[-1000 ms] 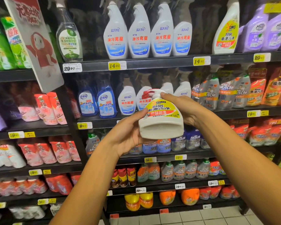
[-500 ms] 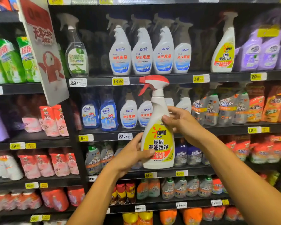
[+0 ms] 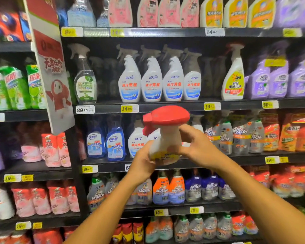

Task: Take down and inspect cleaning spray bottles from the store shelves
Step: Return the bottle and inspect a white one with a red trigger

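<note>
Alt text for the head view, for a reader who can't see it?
Both hands, left hand and right hand, hold a white spray bottle with a red trigger top, tilted toward the camera, before store shelves of cleaning products.

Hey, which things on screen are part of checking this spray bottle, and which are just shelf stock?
In the job:
- red-capped spray bottle
- left hand gripping its base
- right hand at its neck

Just stock:
- four white spray bottles on the shelf above
- matching yellow-label bottle
- blue bottles
- hanging sign

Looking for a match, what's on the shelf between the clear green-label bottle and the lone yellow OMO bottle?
Head view: four white blue-label spray bottles stand between the clear bottle and OMO bottle.
</note>
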Motion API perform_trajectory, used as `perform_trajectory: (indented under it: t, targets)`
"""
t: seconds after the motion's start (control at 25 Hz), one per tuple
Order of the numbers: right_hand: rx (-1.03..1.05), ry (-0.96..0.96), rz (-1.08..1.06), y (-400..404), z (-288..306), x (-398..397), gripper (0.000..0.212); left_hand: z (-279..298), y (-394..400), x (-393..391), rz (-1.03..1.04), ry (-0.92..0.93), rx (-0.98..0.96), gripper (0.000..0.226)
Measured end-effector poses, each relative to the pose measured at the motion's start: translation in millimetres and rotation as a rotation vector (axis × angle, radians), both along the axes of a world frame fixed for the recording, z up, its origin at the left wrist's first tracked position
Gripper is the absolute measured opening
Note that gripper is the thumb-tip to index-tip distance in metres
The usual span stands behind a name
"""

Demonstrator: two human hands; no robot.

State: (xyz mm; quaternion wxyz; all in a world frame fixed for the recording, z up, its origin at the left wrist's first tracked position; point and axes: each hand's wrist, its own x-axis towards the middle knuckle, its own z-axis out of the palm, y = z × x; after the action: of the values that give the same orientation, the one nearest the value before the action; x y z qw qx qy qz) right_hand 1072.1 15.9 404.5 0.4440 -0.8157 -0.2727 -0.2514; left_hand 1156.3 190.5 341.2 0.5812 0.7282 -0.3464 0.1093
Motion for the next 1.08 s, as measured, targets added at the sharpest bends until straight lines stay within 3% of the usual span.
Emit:
perform_trajectory:
  t: [0.12, 0.24, 0.48, 0.6, 0.8, 1.08]
  targets:
    - [-0.185, -0.176, -0.064, 3.7, 4.4, -0.2, 0.049, 15.1, -5.1, 8.8, 0.150, -0.144, 0.011, 0.065]
    - [-0.318, -0.355, -0.086, 2.2, 8.2, 5.8, 0.049, 28.6, -7.9, 11.5, 0.219, -0.191, -0.019, 0.035]
    - [-0.286, -0.430, -0.123, -2.6, 13.8, 13.1, 0.045, 50.5, -5.0, 24.8, 0.225, -0.305, 0.059, 0.031]
    - [-0.108, -0.318, -0.134, -5.1, 20.3, 16.1, 0.045, 50.9, -3.6, 33.0, 0.236, -0.293, 0.172, 0.050]
    - [0.320, -0.110, 0.018, -8.4, 43.5, 20.4, 0.034, 50.6, 5.3, 24.4, -0.143, -0.017, 0.112, 0.051]
    - [0.368, 0.076, -0.005, -8.3, 53.8, 25.2, 0.034, 40.3, 12.1, 13.3, -0.232, 0.194, -0.045, 0.045]
